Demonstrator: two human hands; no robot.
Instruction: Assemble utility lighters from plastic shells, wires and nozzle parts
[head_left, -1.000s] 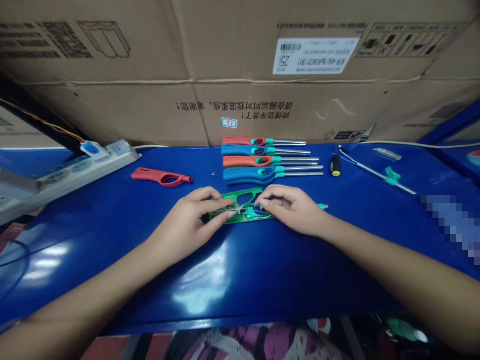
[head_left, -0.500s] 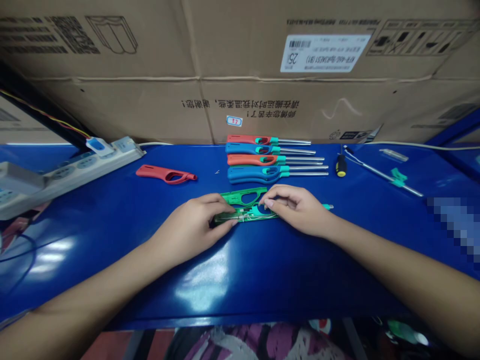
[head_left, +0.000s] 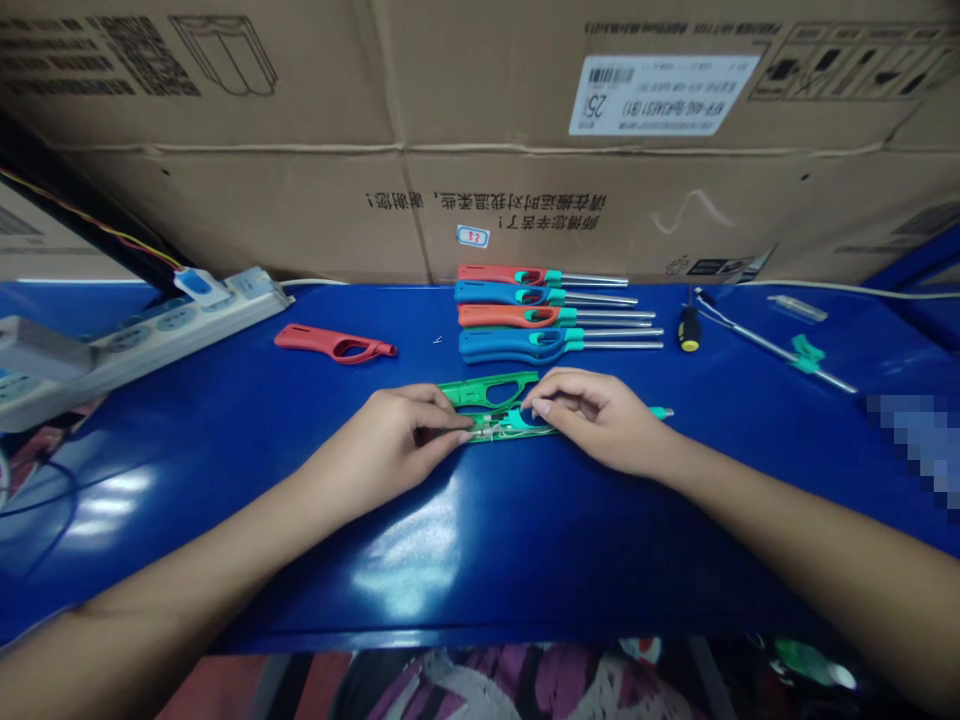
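An opened green lighter lies on the blue table, its inner parts and thin wires showing in the lower half-shell. Just behind it lies the other green half-shell, with a trigger opening. My left hand is closed around the lighter's left end, thumb and fingers pinching at the inner parts; what lies under the fingers is partly hidden. My right hand is closed too, thumb and forefinger pinched at the teal trigger part. Beyond its wrist the teal tip of the lighter sticks out.
Several assembled lighters lie in a row behind my hands. To the left are a red half-shell and a power strip. A screwdriver and a metal lighter tube lie right. A cardboard box stands behind.
My left thumb and fingers have drawn closer together over the lighter's left end. My right hand keeps its pinch, and the view has shifted slightly.
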